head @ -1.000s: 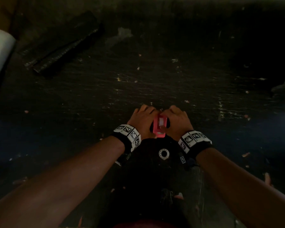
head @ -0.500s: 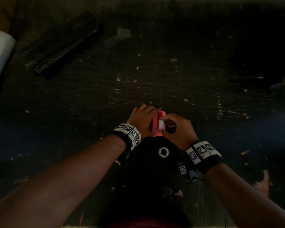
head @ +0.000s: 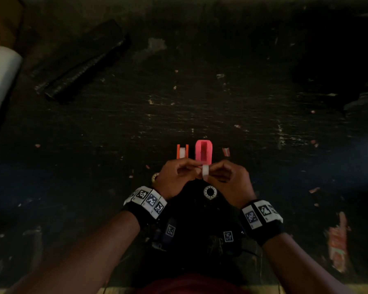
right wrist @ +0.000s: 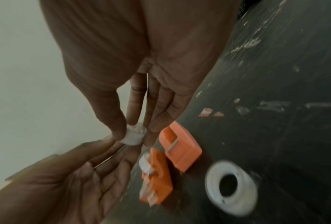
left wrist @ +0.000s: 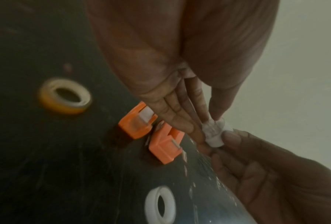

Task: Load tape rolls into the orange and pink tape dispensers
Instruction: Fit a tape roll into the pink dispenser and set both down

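My right hand: thumb and fingers pinch a small white tape roll, held above the dark scuffed tabletop. My left hand: fingertips pinched at the same roll. Pink plastic tape dispenser: on the tabletop just beyond my hands, hollow. Orange plastic tape dispenser: beside it on the left, white tape inside. White tape ring: flat between my wrists.

Left hand and right hand pinch a small white tape roll above two orange dispensers.
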A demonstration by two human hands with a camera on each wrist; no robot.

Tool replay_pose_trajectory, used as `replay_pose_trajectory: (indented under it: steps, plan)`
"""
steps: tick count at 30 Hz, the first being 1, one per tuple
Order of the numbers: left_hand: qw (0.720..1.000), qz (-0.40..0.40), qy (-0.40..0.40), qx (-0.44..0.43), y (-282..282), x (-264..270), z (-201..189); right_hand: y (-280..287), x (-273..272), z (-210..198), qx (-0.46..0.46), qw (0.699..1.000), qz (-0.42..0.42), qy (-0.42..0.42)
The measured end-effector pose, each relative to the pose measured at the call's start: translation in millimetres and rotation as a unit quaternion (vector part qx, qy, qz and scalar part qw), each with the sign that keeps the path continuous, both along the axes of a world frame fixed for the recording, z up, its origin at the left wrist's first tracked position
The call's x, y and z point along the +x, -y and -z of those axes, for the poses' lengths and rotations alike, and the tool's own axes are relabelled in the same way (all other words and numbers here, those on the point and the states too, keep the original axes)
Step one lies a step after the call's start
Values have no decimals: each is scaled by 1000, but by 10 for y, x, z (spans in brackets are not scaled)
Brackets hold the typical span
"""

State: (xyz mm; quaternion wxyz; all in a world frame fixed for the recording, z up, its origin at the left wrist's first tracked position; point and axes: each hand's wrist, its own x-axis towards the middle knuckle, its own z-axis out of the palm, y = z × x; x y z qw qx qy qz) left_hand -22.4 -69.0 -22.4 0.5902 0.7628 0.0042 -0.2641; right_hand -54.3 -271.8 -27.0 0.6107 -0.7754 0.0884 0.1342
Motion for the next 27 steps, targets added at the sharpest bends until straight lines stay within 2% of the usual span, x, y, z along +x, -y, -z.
replay_pose_trajectory:
  steps: [4, 6, 8, 10, 12, 14, 17, 21, 25, 27]
  plan:
    - [998, -52, -25, -23, 14, -126, 25, -41, -64, 32, 0, 1000, -2, 15]
    - [996, -80, -34, -30, 23, -152, 10, -17, -73, 1, -33, 999, 7, 21]
    - [995, -93, -36, -20, 16, -159, 6, 74, -79, -15, -109, 993, 23, 22]
    - [995, -95, -32, -18, -22, -172, 38, 227, -83, 46, -246, 969, 7, 21]
    - [995, -89, -29, -19, -68, -213, 64, 356, -105, 126, -357, 932, -58, -19]
    - [996, -82, -22, -15, -101, -257, 80, 403, -140, 172, -395, 910, -111, -54]
    - [997, -79, -16, -9, -142, -308, 101, 412, -212, 235, -438, 888, -141, 13]
    - [996, -85, -10, 4, -216, -351, 119, 278, -259, 207, -421, 887, -162, 96]
    - [998, -62, -11, 8, -262, -396, 81, -3, -290, 227, -396, 876, -259, 98]
    - [999, -53, 0, -2, -275, -424, 62, -66, -283, 310, -358, 893, -256, 91]
